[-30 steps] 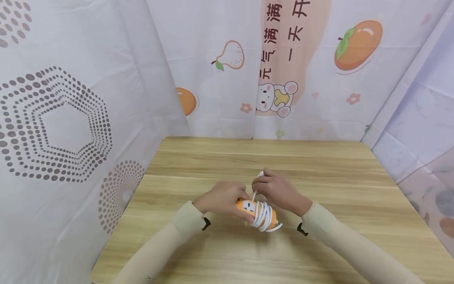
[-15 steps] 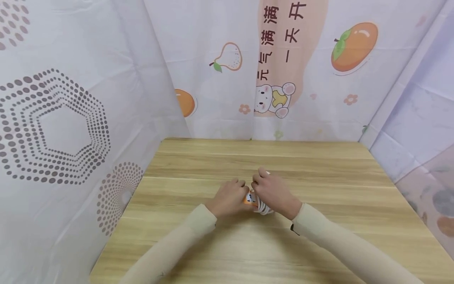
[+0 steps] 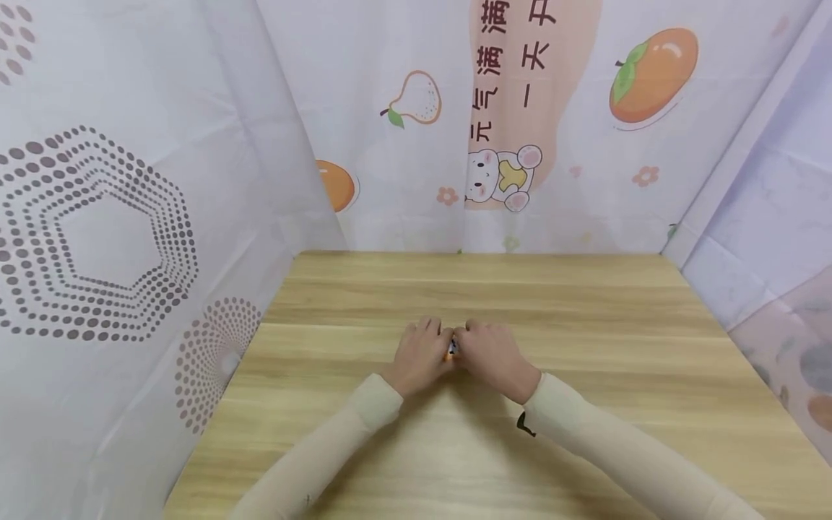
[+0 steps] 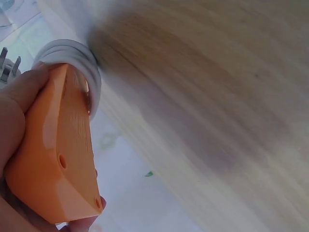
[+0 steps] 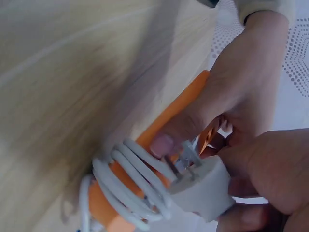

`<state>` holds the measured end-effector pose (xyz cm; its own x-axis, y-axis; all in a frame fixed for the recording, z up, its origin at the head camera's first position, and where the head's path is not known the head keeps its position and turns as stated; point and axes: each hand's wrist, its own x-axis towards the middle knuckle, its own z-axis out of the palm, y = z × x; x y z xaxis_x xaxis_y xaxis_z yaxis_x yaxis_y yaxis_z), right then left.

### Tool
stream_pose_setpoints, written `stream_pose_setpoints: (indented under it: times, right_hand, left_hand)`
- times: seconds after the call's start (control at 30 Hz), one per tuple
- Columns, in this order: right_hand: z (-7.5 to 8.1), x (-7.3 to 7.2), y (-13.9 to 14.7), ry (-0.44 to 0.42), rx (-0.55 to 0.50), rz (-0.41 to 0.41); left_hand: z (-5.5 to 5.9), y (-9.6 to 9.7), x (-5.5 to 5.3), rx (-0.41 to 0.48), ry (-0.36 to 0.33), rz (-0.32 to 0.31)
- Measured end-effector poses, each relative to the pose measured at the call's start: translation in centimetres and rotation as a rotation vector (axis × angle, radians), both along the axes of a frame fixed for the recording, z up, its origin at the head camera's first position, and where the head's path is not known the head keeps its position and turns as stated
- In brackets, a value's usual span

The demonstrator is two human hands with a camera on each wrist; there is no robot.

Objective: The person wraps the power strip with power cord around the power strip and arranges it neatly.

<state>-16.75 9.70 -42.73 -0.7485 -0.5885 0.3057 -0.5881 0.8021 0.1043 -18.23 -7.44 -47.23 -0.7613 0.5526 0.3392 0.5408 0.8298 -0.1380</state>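
Observation:
My left hand (image 3: pixel 416 360) grips an orange power strip (image 4: pixel 46 140), its fingers wrapped round one end. White cord (image 5: pixel 129 179) is wound in several turns about the strip's other end. Between the fingers and thumb of my right hand (image 3: pixel 492 361) is the white plug (image 5: pixel 207 191) with its metal prongs, held close to the strip's socket face in the right wrist view. In the head view the hands nearly meet and cover almost all of the strip, so only a sliver of sockets shows between them.
A wood-grain table (image 3: pixel 552 303) lies under both hands, and the strip casts a shadow on it. White printed curtains (image 3: pixel 390 180) stand along the back and both sides of the table.
Both hands have drawn together and moved slightly away from the body, with the strip between them. The right hand has brought the plug to the strip, and the cord coils are now hidden in the head view.

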Motion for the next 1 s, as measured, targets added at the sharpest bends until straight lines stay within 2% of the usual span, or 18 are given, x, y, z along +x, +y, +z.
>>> stream_pose_setpoints:
  times: [0.17, 0.27, 0.33, 0.6, 0.7, 0.83, 1.0]
  right_hand:
    - [0.1, -0.3, 0.2, -0.066, -0.131, 0.06]
    - [-0.1, -0.4, 0.5, -0.18, -0.263, 0.091]
    - [-0.3, -0.4, 0.7, -0.271, -0.358, 0.085]
    - [-1.4, -1.4, 1.5, -0.708, -0.778, -0.01]
    - [-1.6, -1.4, 1.7, -0.821, -0.896, -0.025]
    - [-1.9, -1.1, 1.7, -0.865, -0.934, -0.011]
    - [-2.3, -0.8, 1.8, -0.766, -0.837, 0.045]
  left_hand:
    - [-0.1, -0.6, -1.2, 0.029, -0.009, 0.015]
    - [-0.2, -1.0, -1.8, 0.059, -0.019, -0.007]
    - [-0.3, -1.4, -2.1, 0.07, -0.029, -0.033]
    - [-0.4, -2.1, -3.2, 0.111, -0.182, -0.077]
    - [-0.4, -2.3, -3.3, 0.127, -0.213, -0.101]
    - [-0.4, -2.7, -3.1, 0.114, -0.264, -0.143]
    - [-0.2, -3.3, -3.1, 0.088, -0.344, -0.17]
